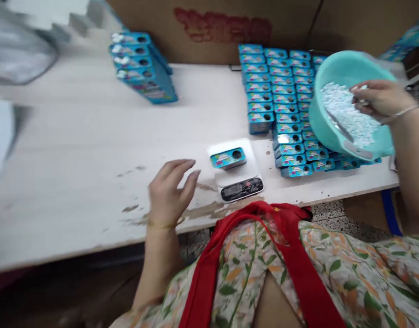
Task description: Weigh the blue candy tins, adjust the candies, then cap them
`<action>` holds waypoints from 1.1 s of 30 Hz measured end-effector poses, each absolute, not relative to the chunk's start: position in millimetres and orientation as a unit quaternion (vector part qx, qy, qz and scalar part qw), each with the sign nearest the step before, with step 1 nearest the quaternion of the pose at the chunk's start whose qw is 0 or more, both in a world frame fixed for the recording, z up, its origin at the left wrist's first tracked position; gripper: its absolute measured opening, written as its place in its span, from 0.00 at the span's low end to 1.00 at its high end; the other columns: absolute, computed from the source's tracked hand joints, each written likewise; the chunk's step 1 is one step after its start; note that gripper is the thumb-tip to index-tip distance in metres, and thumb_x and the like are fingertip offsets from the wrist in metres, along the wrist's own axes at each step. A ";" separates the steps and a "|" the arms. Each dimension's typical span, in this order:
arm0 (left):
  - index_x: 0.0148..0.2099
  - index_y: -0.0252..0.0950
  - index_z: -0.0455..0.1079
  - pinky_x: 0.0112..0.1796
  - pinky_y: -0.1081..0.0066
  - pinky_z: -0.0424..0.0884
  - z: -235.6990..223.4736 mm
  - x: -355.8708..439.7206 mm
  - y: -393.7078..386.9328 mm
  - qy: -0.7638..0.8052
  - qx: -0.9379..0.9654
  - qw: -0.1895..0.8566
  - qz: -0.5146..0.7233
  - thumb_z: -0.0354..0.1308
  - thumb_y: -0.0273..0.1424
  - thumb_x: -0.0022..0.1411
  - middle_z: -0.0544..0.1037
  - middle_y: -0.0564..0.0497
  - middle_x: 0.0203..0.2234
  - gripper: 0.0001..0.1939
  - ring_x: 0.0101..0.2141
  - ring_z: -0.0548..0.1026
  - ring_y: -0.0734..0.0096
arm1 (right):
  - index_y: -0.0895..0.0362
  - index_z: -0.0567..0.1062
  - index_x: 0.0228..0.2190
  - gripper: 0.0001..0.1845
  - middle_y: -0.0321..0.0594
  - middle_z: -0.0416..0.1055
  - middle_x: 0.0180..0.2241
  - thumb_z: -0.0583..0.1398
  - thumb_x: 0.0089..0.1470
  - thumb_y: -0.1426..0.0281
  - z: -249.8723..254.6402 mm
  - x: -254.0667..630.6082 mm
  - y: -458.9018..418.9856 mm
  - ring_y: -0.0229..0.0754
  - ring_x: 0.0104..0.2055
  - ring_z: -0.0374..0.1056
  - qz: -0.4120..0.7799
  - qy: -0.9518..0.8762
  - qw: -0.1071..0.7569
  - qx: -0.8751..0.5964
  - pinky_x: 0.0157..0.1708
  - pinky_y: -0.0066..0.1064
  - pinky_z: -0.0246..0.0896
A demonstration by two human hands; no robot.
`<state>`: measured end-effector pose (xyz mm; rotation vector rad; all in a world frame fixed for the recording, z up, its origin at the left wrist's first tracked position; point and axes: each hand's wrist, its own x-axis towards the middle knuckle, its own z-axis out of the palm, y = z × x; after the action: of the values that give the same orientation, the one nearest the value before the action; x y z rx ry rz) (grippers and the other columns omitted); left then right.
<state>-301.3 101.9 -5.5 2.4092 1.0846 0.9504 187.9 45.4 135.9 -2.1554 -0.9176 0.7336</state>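
A small blue box (226,158) with a round dark hole in its top stands on a white digital scale (253,166). To the left of the scale, my left hand (170,189) hovers with fingers and thumb apart, holding nothing. My right hand (380,98) is over a turquoise plastic basin (317,120), its fingertips pinched on a few small white pieces. Many more of these pale white pieces (346,111) lie in the basin. Among them rests a metal utensil (339,125), perhaps a spoon; its full shape is not visible.
Rows of matching blue boxes (286,109) stand behind and right of the scale, with the basin over some of them. Several more boxes (146,68), topped with white pieces, stand at the back left. A cardboard carton (209,45) with red print backs the white table (86,150).
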 end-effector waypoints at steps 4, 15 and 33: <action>0.47 0.37 0.73 0.44 0.65 0.77 -16.6 -306.4 93.4 0.393 0.847 0.178 0.310 0.55 0.35 0.70 0.79 0.46 0.41 0.10 0.42 0.78 0.65 | 0.55 0.78 0.32 0.03 0.34 0.64 0.23 0.63 0.59 0.73 153.6 101.1 55.0 0.30 0.22 0.58 0.418 -0.416 0.357 -0.724 0.21 0.23 0.48; 0.47 0.35 0.73 0.44 0.66 0.76 -31.7 -320.4 70.7 0.401 0.829 0.217 0.325 0.54 0.34 0.71 0.79 0.44 0.40 0.10 0.42 0.78 0.66 | 0.60 0.79 0.38 0.08 0.39 0.70 0.28 0.65 0.55 0.71 87.3 -38.7 91.5 0.39 0.33 0.66 0.366 -0.711 0.093 -0.593 0.35 0.30 0.58; 0.47 0.36 0.73 0.45 0.65 0.75 -46.7 -322.4 80.1 0.435 0.809 0.238 0.316 0.51 0.36 0.72 0.78 0.46 0.40 0.12 0.43 0.77 0.68 | 0.58 0.73 0.27 0.09 0.37 0.67 0.25 0.65 0.56 0.67 99.7 -36.0 90.8 0.33 0.26 0.62 0.523 -0.507 0.209 -0.652 0.25 0.26 0.55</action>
<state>-322.4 80.1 -46.7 2.2176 1.1907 0.8651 -36.0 90.8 99.7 -1.8152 -1.4115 1.4549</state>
